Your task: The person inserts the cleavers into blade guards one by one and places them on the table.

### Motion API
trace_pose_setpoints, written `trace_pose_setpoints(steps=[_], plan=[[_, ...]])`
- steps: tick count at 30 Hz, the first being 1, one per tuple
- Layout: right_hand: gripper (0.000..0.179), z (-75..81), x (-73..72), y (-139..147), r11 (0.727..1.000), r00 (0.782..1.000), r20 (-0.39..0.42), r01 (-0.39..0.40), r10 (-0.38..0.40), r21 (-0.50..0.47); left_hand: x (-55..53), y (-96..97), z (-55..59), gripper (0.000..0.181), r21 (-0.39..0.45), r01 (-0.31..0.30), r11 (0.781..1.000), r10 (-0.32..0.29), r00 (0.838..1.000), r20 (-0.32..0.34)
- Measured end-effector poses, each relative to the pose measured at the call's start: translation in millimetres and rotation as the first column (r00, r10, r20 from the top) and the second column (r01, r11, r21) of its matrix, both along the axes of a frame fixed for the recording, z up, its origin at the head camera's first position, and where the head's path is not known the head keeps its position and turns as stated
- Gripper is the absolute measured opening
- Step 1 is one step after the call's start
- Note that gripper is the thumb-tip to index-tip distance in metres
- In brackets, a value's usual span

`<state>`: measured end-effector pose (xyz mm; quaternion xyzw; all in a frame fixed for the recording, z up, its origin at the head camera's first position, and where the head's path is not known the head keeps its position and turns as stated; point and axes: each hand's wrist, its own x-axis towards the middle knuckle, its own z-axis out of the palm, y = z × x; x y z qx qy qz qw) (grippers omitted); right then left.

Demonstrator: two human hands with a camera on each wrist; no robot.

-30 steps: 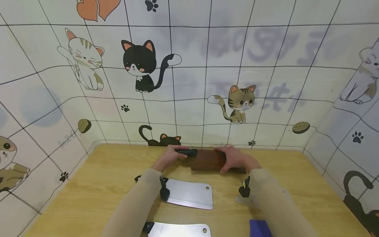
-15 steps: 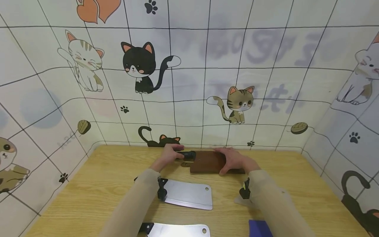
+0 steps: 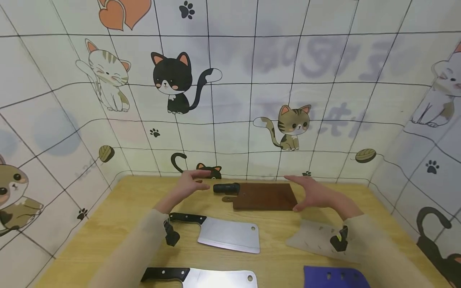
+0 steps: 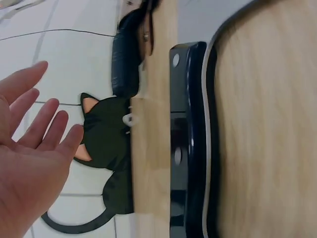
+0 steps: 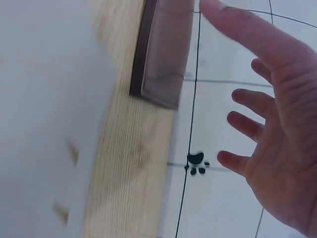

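- Head view shows me the brown sheath [image 3: 266, 197] flat on the counter [image 3: 108, 224], just right of the picture's centre and near its back edge, a black handle [image 3: 226, 188] jutting from its left end above a small brown strap [image 3: 229, 199].
- The person's left hand [image 3: 185, 186] is left of that handle, near it but apart, fingers loosely bent with a wide gap to the thumb.
- At the sheath's right end is the right hand [image 3: 315, 195], fingers and thumb spread wide; I can't tell whether the thumb tip touches the corner.
- Below the sheath, near the middle of the frame, lies a cleaver [image 3: 228, 235], black grip to the left, bright blade to the right.
- A second cleaver [image 3: 219, 279] lies at the bottom edge, pointing the same way.
- Lower right, a whitish slotted sheet [image 3: 307, 240] lies partly under the right sleeve [image 3: 378, 248], with a blue slotted piece [image 3: 335, 279] below.
- Cat-patterned wall covering [image 3: 230, 52] fills the upper frame.
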<state>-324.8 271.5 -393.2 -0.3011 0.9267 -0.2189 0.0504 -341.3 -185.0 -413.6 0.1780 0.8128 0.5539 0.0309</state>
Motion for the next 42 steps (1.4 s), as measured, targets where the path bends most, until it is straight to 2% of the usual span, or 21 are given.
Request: trace_pose_setpoints(steps=[3, 6, 10, 15, 20, 25, 28, 31, 35, 42], plan=[[0.101, 2.2, 12.2, 15, 1.000, 1.000, -0.012, 0.015, -0.015, -0.024, 10.3, -16.6, 5.3, 0.054, -0.019, 0.020, 1.000, -0.020, 1.000, 0.004], [0.099, -0.5, 25.9, 30, 0.998, 0.998, -0.030, 0.046, -0.047, -0.031, 18.9, -35.0, 4.7, 0.055, -0.037, 0.035, 0.999, -0.035, 0.999, -0.001], [0.098, -7.3, 42.2, 44, 0.997, 0.997, -0.023, 0.072, -0.072, -0.008, 30.7, -60.2, -1.9, 0.057, -0.054, 0.061, 0.997, -0.062, 0.998, -0.017], [0.102, -19.1, 57.7, 55, 0.997, 0.995, 0.056, 0.081, -0.082, 0.017, 49.0, -85.6, -12.3, 0.059, -0.109, 0.075, 0.991, -0.078, 0.997, -0.027], [0.101, -35.0, 69.3, 66, 0.998, 0.992, 0.109, 0.055, -0.058, 0.034, 63.3, -98.0, -21.8, 0.061, -0.147, 0.049, 0.988, -0.048, 0.999, 0.012], [0.102, -46.6, 73.0, 72, 0.995, 0.987, 0.139, 0.075, -0.084, 0.064, 67.6, -101.7, -30.2, 0.063, -0.134, 0.050, 0.990, -0.043, 0.998, 0.054], [0.101, -50.8, 74.8, 77, 0.997, 0.993, 0.102, 0.054, -0.060, 0.060, 68.6, -101.1, -33.5, 0.064, -0.119, 0.064, 0.991, -0.056, 0.996, 0.070], [0.099, -53.7, 77.6, 80, 0.997, 1.000, 0.022, 0.019, -0.021, 0.069, 69.7, -99.9, -34.9, 0.064, -0.106, 0.062, 0.992, -0.054, 0.996, 0.071], [0.097, -56.1, 83.6, 84, 0.997, 0.998, -0.068, -0.009, 0.014, 0.077, 68.5, -97.2, -36.2, 0.062, -0.104, 0.075, 0.992, -0.069, 0.996, 0.057], [0.104, -58.2, 87.9, 85, 0.998, 0.996, -0.089, -0.011, 0.016, 0.061, 65.7, -94.7, -39.0, 0.061, -0.134, 0.129, 0.983, -0.119, 0.990, 0.075]])
